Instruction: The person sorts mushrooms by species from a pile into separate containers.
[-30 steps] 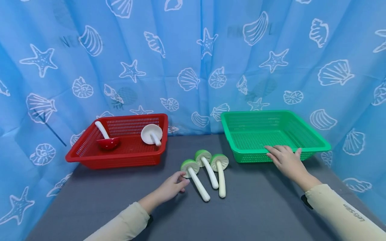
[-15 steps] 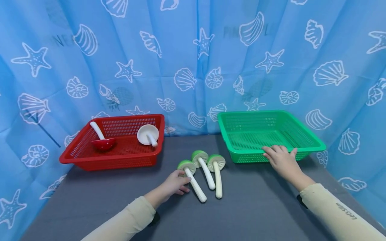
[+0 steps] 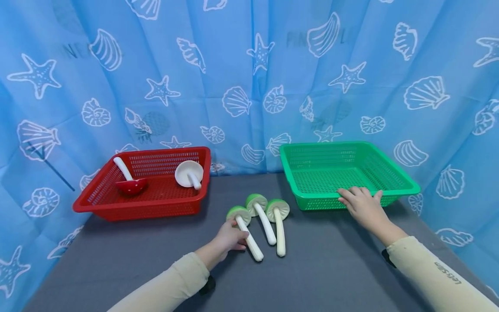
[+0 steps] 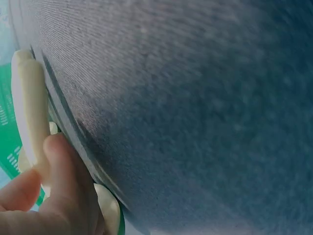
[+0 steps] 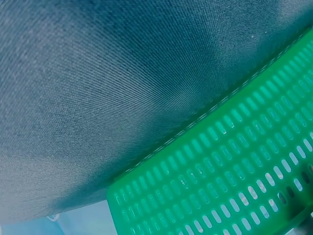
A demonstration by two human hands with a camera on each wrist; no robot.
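Note:
Three green-capped toy mushrooms with pale stems lie on the grey cloth. My left hand [image 3: 230,239] pinches the stem of the leftmost mushroom [image 3: 249,242] just below its cap. In the left wrist view, thumb and finger [image 4: 61,161] close on that pale stem [image 4: 29,107] from both sides. Beside it lie the middle mushroom [image 3: 267,225] and the right mushroom [image 3: 280,229], heads close together. My right hand [image 3: 366,211] rests with its fingers over the front rim of the green basket [image 3: 312,200]; the right wrist view shows the basket's slotted wall [image 5: 210,181], not the fingers.
At the left stands a red basket [image 3: 148,210]. In it are a red-capped toy mushroom [image 3: 131,186] with white dots and another mushroom [image 3: 189,173] showing its white underside. A blue shell-print curtain [image 3: 249,86] hangs behind the table.
My left hand has moved slightly right and taken the leftmost mushroom's stem between thumb and fingers. My right hand stays at the green basket's rim. The head view has shifted a little to the right.

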